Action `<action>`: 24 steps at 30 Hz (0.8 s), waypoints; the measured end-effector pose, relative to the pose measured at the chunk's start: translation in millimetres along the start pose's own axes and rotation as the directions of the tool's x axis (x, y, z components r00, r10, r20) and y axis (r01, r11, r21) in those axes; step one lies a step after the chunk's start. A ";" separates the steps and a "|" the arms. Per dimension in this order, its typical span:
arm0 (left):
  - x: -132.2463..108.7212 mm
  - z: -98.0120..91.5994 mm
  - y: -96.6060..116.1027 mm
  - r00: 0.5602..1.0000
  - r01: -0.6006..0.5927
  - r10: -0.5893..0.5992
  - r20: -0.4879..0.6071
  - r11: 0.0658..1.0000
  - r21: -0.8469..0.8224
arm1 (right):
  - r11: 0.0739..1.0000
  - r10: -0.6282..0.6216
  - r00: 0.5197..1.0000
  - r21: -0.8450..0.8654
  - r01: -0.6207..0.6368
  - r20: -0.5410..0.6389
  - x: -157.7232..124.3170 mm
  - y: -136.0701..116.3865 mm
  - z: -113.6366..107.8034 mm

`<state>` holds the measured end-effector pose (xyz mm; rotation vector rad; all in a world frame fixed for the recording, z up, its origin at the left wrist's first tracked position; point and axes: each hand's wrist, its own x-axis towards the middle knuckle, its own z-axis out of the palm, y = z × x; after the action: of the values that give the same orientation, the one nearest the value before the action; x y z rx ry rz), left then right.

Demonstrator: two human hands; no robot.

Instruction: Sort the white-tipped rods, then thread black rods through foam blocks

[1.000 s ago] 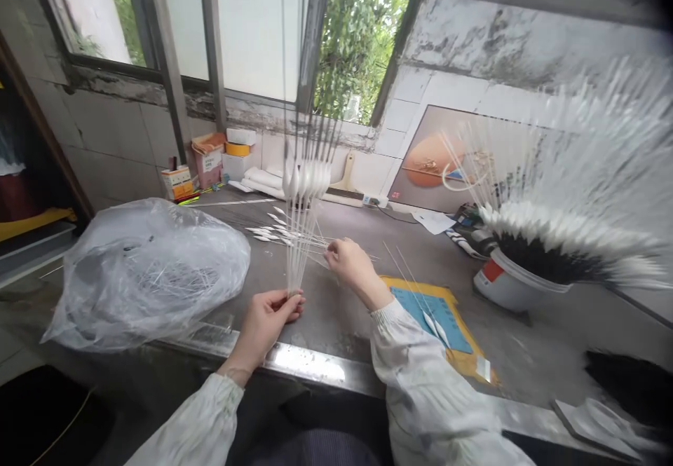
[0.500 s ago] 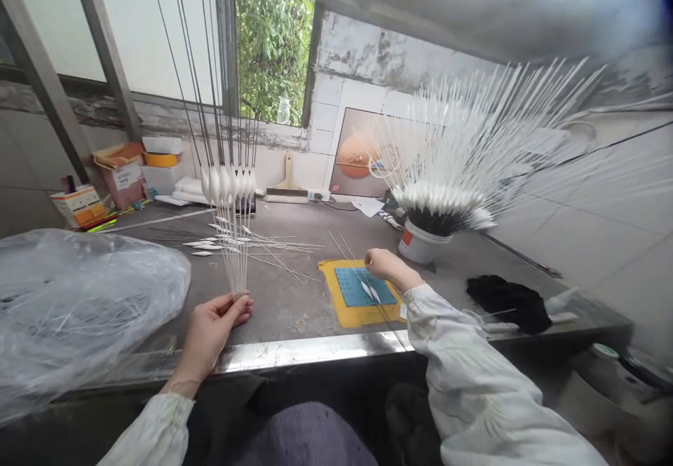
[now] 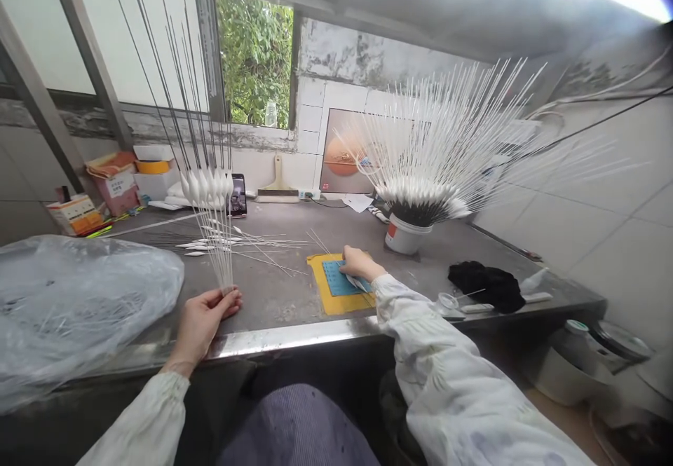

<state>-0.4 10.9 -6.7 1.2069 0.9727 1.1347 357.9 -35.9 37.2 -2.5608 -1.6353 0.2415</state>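
Note:
My left hand [image 3: 202, 322] pinches a bunch of fishing floats [image 3: 206, 189] by the lower ends of their thin pale stems. The bunch stands upright, white spindle bodies in the middle and dark stems on top. Over a blue pad [image 3: 332, 285] on a yellow cloth [image 3: 339, 306], my right hand [image 3: 362, 264] is closed with its fingertips down at the stems of a couple of floats [image 3: 356, 283] lying there. Its fingers partly hide those stems. More loose floats [image 3: 202, 245] lie on the table behind the left hand's bunch.
A white bucket [image 3: 406, 236] packed with floats stands at the back right. To the left lies a clear plastic bag [image 3: 89, 298] of thin rods. A black cloth [image 3: 486, 285] is at the right, a brush [image 3: 277, 182] and phone [image 3: 238, 196] at the back. The metal table edge [image 3: 284, 336] runs in front.
My right hand has lowered towards the blue pad, its fingertips coming onto the stems there. The left hand still holds its bunch. The whole view has turned a little to the right.

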 end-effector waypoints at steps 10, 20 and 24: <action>-1.6 3.0 2.6 1.000 -0.012 0.012 -0.010 1.000 -0.007 | 0.977 -0.052 0.991 0.202 0.076 -0.120 -26.0 -13.0 -12.3; -18.8 10.5 26.5 0.980 0.026 -0.023 0.197 1.000 -0.015 | 0.339 -0.605 0.721 0.710 0.617 -0.338 -90.2 -167.0 9.2; -24.5 19.5 28.7 0.964 0.052 -0.048 0.262 0.999 -0.009 | 0.125 -0.602 0.701 0.821 0.557 -0.384 -90.0 -181.8 12.9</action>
<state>10.4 -16.8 23.7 1.2761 0.7863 0.9134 156.1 -41.1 61.7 -0.9539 -1.6519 0.8361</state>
